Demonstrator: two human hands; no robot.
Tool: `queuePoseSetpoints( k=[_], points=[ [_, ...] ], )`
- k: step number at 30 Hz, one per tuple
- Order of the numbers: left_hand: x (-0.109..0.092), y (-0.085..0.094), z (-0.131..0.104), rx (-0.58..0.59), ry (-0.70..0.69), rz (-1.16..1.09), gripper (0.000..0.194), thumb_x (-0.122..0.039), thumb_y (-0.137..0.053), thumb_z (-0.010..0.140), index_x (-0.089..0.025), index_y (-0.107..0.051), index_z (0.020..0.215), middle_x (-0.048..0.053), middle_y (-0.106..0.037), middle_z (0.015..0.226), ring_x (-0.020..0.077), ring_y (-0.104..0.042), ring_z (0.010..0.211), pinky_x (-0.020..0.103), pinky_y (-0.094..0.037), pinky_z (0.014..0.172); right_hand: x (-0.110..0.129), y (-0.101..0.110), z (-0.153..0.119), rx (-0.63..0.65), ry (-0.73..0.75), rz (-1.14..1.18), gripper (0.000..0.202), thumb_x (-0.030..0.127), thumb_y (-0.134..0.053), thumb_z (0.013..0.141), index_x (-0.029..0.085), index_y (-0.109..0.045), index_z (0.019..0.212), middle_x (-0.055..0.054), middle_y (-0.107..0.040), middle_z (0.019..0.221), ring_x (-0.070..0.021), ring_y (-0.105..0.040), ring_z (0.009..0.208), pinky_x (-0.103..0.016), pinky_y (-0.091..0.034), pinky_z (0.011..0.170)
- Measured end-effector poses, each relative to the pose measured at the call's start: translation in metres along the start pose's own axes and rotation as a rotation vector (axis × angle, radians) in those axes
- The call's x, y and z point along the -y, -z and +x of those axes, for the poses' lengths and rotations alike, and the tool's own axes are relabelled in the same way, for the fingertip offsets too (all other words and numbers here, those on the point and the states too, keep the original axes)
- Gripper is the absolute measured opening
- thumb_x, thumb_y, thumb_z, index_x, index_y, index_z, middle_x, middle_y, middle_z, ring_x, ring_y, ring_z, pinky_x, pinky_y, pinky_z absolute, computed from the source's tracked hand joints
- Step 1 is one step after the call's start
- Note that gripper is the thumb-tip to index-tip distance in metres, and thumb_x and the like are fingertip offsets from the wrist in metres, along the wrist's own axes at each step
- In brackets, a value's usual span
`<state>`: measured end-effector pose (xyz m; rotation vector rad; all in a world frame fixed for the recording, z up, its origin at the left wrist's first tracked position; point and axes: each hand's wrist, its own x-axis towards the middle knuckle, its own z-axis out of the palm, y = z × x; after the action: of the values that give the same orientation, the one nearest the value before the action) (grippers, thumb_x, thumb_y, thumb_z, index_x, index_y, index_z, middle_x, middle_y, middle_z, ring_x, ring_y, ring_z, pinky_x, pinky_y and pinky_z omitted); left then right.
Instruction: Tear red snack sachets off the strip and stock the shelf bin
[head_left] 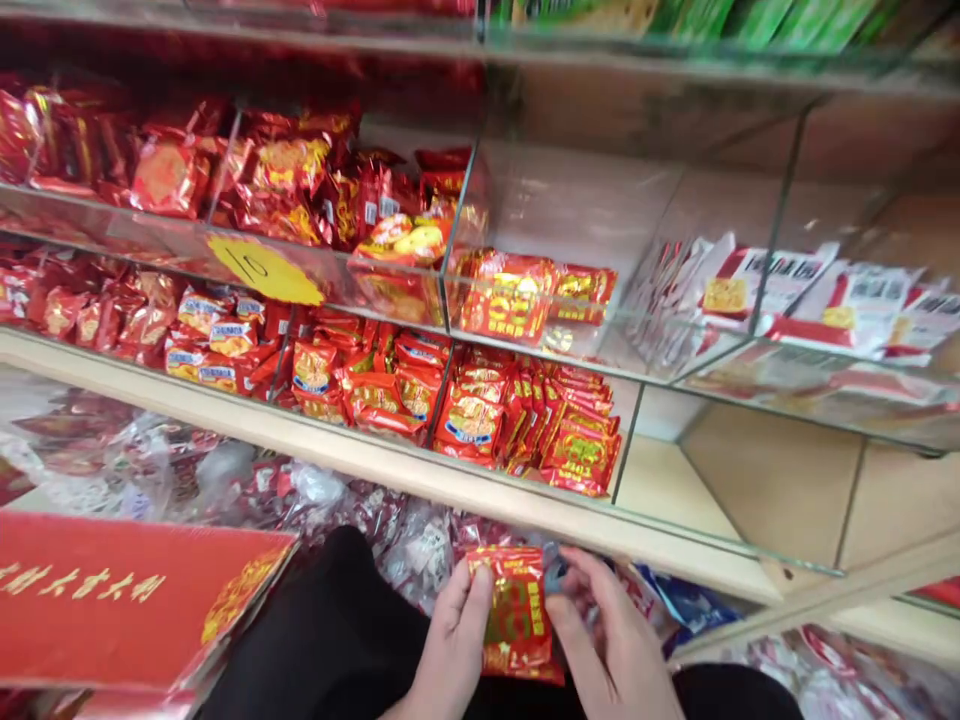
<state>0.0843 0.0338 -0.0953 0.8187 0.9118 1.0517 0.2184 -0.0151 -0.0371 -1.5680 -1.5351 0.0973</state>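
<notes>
Low in front of me, my left hand (pixel 459 632) is closed on a red snack packet (pixel 516 612) with gold print, thumb on its front face. The lower edge of another red wrapper seems to show beneath it; I cannot tell if it is a second packet. On the packet's right side is my right hand (pixel 611 635), its thumb tip against the packet's edge. The index finger is stretched out, apart from the thumb, and the other fingers are bent and partly hidden. Just above, similar red packets (pixel 577 455) stand in a row on the lower shelf.
Clear dividers split the shelves into bins of red packets (pixel 292 165) and white packets (pixel 862 300). A yellow tag (pixel 264 268) marked 10 hangs on the middle shelf. Plastic-wrapped goods (pixel 225 465) lie below. A red box (pixel 135 600) stands left of my leg.
</notes>
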Motion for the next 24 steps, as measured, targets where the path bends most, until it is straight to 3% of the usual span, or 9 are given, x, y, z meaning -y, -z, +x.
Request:
queuePoseSetpoints(
  k=[2, 4, 7, 11, 19, 24],
  points=[
    [0.003, -0.008, -0.003, 0.111, -0.089, 0.079, 0.033, -0.047, -0.052, 0.082, -0.018, -0.061, 0.096, 0.006, -0.068, 0.092, 0.0217, -0.062, 0.087, 0.029, -0.049, 0.074, -0.021, -0.027, -0.017, 0.104, -0.265, 0.213, 0.034, 0.047, -0.038, 0.089, 0.019, -0.054, 0.099, -0.003, -0.065, 0.081, -0.0163, -0.062, 0.073, -0.026, -0.050, 0.065],
    [0.009, -0.012, -0.003, 0.139, -0.128, 0.158, 0.030, -0.046, -0.052, 0.082, -0.017, -0.061, 0.086, 0.003, -0.066, 0.078, 0.0176, -0.060, 0.074, 0.026, -0.048, 0.068, -0.031, -0.039, -0.020, 0.161, -0.356, 0.321, 0.034, 0.048, -0.035, 0.089, 0.020, -0.054, 0.085, -0.002, -0.062, 0.071, -0.0158, -0.060, 0.066, -0.025, -0.046, 0.061],
    [0.017, -0.014, -0.002, 0.100, -0.131, 0.228, 0.037, -0.049, -0.049, 0.082, -0.016, -0.054, 0.067, -0.002, -0.053, 0.059, 0.0112, -0.048, 0.055, 0.022, -0.041, 0.053, -0.035, -0.040, -0.018, 0.170, -0.305, 0.284, 0.036, 0.047, -0.035, 0.089, 0.021, -0.051, 0.069, 0.001, -0.055, 0.059, -0.0144, -0.053, 0.056, -0.025, -0.039, 0.056],
    [0.020, -0.015, 0.001, -0.007, -0.201, 0.327, 0.043, -0.048, -0.050, 0.081, -0.017, -0.041, 0.053, -0.005, -0.039, 0.053, 0.0085, -0.034, 0.051, 0.021, -0.030, 0.047, -0.037, -0.037, -0.019, 0.157, -0.335, 0.227, 0.038, 0.047, -0.032, 0.090, 0.021, -0.053, 0.070, 0.000, -0.057, 0.059, -0.0160, -0.054, 0.057, -0.027, -0.037, 0.059],
    [0.013, -0.014, 0.005, -0.152, -0.240, 0.376, 0.042, -0.050, -0.046, 0.083, -0.019, -0.038, 0.055, -0.005, -0.036, 0.052, 0.0087, -0.032, 0.050, 0.021, -0.029, 0.046, -0.043, -0.041, -0.027, 0.172, -0.451, 0.365, 0.042, 0.052, -0.035, 0.087, 0.021, -0.050, 0.065, 0.000, -0.055, 0.060, -0.0154, -0.052, 0.060, -0.024, -0.037, 0.057],
    [0.012, -0.011, 0.008, -0.140, -0.198, 0.322, 0.041, -0.050, -0.043, 0.084, -0.019, -0.040, 0.059, -0.004, -0.041, 0.054, 0.0090, -0.036, 0.051, 0.021, -0.033, 0.047, -0.048, -0.046, -0.034, 0.118, -0.430, 0.298, 0.040, 0.052, -0.041, 0.085, 0.021, -0.045, 0.059, 0.003, -0.047, 0.052, -0.0123, -0.044, 0.053, -0.023, -0.036, 0.054]
  ],
)
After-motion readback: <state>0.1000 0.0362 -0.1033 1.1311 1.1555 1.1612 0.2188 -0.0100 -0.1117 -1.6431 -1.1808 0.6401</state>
